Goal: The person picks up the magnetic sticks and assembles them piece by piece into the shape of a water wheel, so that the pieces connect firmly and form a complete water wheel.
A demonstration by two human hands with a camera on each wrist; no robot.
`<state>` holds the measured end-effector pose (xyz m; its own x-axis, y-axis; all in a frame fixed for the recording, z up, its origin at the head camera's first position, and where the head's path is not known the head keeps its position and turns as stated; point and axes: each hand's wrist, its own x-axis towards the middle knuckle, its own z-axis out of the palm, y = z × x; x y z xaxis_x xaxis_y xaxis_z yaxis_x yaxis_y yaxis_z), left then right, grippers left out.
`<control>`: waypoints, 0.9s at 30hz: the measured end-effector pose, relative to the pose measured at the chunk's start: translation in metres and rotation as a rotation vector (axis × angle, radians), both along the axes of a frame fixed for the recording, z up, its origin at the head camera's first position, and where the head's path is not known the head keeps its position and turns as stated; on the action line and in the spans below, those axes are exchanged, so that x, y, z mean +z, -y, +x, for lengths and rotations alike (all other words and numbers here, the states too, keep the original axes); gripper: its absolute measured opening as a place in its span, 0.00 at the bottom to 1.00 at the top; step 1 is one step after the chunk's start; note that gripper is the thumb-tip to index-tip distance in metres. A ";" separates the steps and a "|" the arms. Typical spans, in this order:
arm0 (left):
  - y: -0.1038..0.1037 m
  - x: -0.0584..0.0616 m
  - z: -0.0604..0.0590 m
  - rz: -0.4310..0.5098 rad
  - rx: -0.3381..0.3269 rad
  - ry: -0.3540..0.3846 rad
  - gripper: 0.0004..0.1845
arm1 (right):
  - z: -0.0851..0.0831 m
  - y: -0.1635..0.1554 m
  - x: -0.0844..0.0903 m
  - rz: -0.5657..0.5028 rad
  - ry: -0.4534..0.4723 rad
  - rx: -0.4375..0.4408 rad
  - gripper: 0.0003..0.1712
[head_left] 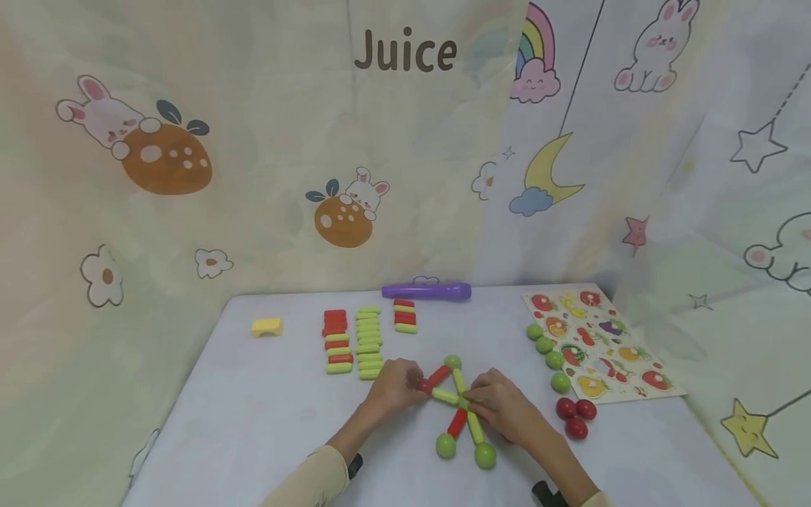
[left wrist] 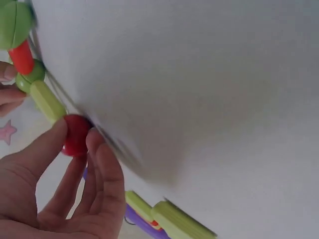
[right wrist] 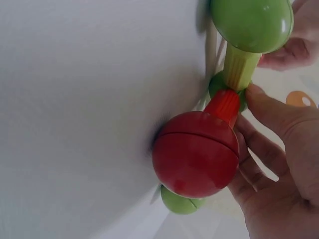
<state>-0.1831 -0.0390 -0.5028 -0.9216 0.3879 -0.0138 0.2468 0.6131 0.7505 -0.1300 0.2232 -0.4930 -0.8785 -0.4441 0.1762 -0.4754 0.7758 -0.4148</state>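
Mid-assembly near the worktop's front edge, left hand [head_left: 394,386] pinches the red ball [left wrist: 76,134] at 1 spoke's tip, right hand [head_left: 500,407] clamps the star's [head_left: 457,408] hub; the next move probably calls for steadying.

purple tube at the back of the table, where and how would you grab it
Grip the purple tube around its middle, coming from above and from the front with the fingers across its width. It lies flat along the table's back edge, long and round, with bare surface in front, while the curtain hangs close behind. A mid-length hold should keep it level.
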 end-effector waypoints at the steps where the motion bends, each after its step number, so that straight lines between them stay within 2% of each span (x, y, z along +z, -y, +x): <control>1: -0.002 -0.001 -0.001 0.002 0.001 -0.012 0.14 | 0.000 0.000 0.000 0.003 -0.001 -0.014 0.12; 4: -0.004 0.001 -0.003 0.009 0.017 -0.048 0.15 | -0.002 0.003 -0.002 0.013 0.001 -0.074 0.11; 7: 0.003 0.008 -0.001 -0.014 0.055 -0.087 0.15 | -0.005 0.007 -0.004 0.032 0.006 -0.162 0.11; 12: 0.025 0.020 -0.005 -0.092 0.126 -0.221 0.13 | -0.009 0.009 -0.005 0.057 -0.029 -0.274 0.12; 16: 0.024 0.020 -0.029 -0.152 0.116 -0.286 0.15 | -0.010 0.006 -0.003 0.054 -0.048 -0.314 0.12; 21: 0.011 0.014 -0.066 -0.242 0.091 -0.305 0.17 | -0.015 0.012 -0.004 0.013 -0.015 -0.375 0.13; 24: 0.005 0.012 -0.079 -0.298 0.087 -0.333 0.15 | -0.017 0.017 -0.005 0.003 -0.008 -0.408 0.12; 27: 0.000 0.011 -0.088 -0.349 0.084 -0.370 0.13 | -0.020 0.020 -0.006 0.002 -0.007 -0.433 0.13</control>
<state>-0.2706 -0.0394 -0.4918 -0.9170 0.3429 0.2036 0.3964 0.8404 0.3697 -0.1498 0.2031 -0.4990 -0.9826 -0.0355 0.1822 -0.1089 0.9052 -0.4108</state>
